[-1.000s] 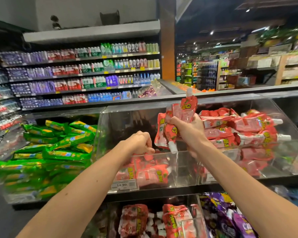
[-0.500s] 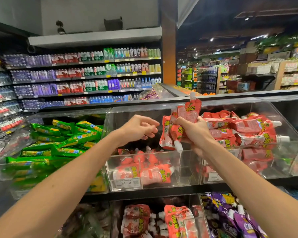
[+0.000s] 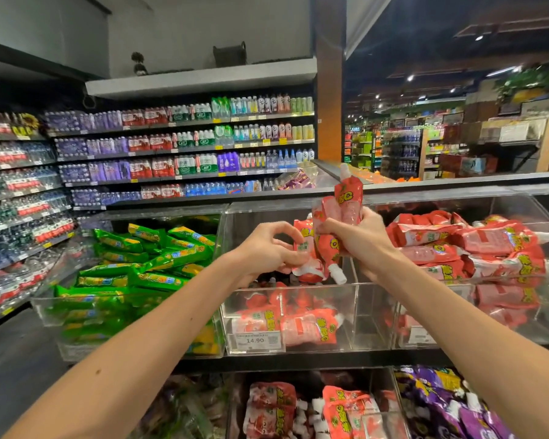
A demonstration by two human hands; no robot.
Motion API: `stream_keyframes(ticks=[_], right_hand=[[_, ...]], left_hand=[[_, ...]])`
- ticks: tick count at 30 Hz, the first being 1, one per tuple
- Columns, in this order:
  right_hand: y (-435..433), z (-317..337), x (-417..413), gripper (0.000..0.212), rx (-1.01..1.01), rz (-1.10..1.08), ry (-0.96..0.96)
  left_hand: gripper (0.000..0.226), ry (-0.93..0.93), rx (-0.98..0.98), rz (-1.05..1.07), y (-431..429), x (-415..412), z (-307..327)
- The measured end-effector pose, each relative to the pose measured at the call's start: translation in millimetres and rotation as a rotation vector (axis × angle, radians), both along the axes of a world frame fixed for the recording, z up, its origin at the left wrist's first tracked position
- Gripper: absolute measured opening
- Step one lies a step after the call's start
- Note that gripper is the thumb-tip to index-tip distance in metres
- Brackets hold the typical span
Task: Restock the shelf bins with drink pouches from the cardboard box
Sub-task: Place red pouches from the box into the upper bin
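Note:
My right hand (image 3: 358, 239) grips a bunch of red drink pouches (image 3: 346, 204) with white spouts, held above the middle clear bin (image 3: 352, 315). My left hand (image 3: 267, 251) pinches the leftmost pouch of that bunch (image 3: 303, 245) between thumb and fingers. A few red pouches lie low in the middle bin. The bin to the right (image 3: 520, 324) is piled high with the same red pouches. The cardboard box is out of view.
A clear bin of green pouches (image 3: 133, 270) stands to the left. Below are bins with red pouches (image 3: 317, 407) and purple pouches (image 3: 441, 400). A price tag reading 14.90 (image 3: 255, 340) is on the middle bin's front. Shelves of bottled water (image 3: 184, 147) fill the back wall.
My left hand rose out of the middle bin, opened, and now pinches a pouch in the bunch. My right hand kept holding the bunch in about the same place.

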State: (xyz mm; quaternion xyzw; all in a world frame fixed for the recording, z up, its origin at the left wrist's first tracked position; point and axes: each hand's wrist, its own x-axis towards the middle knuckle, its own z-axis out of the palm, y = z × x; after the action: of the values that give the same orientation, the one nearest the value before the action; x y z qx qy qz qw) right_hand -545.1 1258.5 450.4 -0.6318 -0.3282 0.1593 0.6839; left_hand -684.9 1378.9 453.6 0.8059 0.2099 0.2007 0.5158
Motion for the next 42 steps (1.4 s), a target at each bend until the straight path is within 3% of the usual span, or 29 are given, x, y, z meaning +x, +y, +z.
stream_keyframes(ticks=[2, 6, 10, 15, 22, 26, 31, 36, 39, 42], right_hand=[[0, 1, 6, 0.051, -0.062, -0.125, -0.147], [-8, 4, 19, 0.049, -0.109, -0.242, -0.277], [-13, 2, 30, 0.049, -0.101, -0.257, -0.256], [-14, 0, 37, 0.050, -0.081, -0.226, -0.213], [-19, -5, 45, 0.052, -0.079, -0.214, -0.231], [-18, -6, 47, 0.050, -0.073, -0.199, -0.234], [-17, -8, 44, 0.048, -0.063, -0.180, -0.225], [-15, -11, 39, 0.047, -0.073, -0.161, -0.211], [-16, -10, 35, 0.048, -0.069, -0.126, -0.182], [-17, -5, 28, 0.043, -0.049, -0.035, -0.158]], left_hand=[[0.021, 0.018, 0.012, 0.044, 3, 6, -3], [0.015, 0.080, 0.043, 0.141, 16, 30, -10], [0.015, 0.241, 0.114, 0.245, 35, 66, -26], [0.013, 0.349, 0.054, 0.322, 47, 112, -44], [0.029, 0.529, 0.132, 0.295, 46, 144, -61], [0.031, 0.664, 0.151, 0.170, 45, 143, -60], [0.027, 0.739, 0.435, 0.080, 32, 133, -49], [0.023, 0.662, 0.479, -0.017, 30, 114, -39], [0.022, 0.386, 0.382, -0.038, 34, 91, -23], [0.051, 0.085, 0.240, -0.037, 29, 63, 2]])
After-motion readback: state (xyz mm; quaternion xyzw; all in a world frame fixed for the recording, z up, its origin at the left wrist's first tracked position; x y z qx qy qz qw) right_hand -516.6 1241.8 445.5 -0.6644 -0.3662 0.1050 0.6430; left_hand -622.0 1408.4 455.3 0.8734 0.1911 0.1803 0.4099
